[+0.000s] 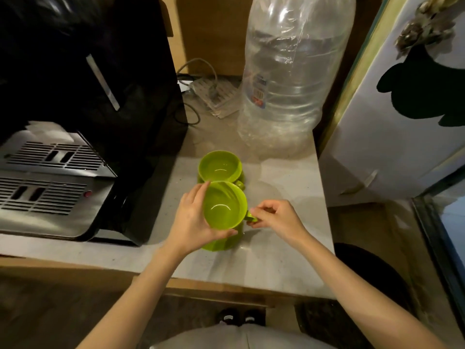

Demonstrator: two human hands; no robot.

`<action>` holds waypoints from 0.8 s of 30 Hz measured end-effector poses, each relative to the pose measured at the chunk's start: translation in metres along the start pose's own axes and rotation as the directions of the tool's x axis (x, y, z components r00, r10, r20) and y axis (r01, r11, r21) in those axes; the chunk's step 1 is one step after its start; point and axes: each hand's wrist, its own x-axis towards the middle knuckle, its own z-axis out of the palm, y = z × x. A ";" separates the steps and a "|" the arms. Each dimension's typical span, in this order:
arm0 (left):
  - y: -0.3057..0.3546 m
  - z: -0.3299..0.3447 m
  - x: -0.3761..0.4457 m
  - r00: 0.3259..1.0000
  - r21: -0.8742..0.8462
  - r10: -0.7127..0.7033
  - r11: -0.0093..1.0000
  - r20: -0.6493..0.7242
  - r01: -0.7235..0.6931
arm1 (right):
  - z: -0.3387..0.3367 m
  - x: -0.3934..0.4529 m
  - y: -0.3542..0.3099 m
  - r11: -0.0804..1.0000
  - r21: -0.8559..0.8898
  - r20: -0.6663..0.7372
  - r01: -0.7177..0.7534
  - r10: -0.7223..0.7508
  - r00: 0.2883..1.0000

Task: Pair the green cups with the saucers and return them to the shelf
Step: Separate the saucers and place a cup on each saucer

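Note:
Two lime-green cups stand close together on the pale counter [276, 248]. The near cup [222, 210] is held from both sides: my left hand [193, 220] wraps its left wall, and my right hand [274, 217] pinches its handle [251, 219]. Under it a green saucer [221, 244] shows at the front edge. The far cup [219, 166] sits just behind, its handle pointing right, with a sliver of green saucer [241, 176] beneath it. Whether the near cup rests on its saucer or hovers slightly above it is unclear.
A black coffee machine [88, 96] with a metal drip grille [45, 177] fills the left. A big clear plastic water bottle [294, 76] stands behind the cups. A power strip [214, 96] with cables lies at the back. A white fridge [392, 122] borders the right.

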 end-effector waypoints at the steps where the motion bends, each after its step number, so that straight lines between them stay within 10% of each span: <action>1: -0.003 0.002 -0.005 1.000 -0.007 -0.018 1.000 0.003 0.018 | 0.002 0.000 0.002 1.000 -0.014 0.009 -0.011 0.011 1.000; 24: -0.025 0.019 -0.013 0.996 -0.023 -0.063 0.998 0.070 0.065 | 0.014 -0.002 0.024 0.963 -0.265 0.034 0.051 -0.043 0.998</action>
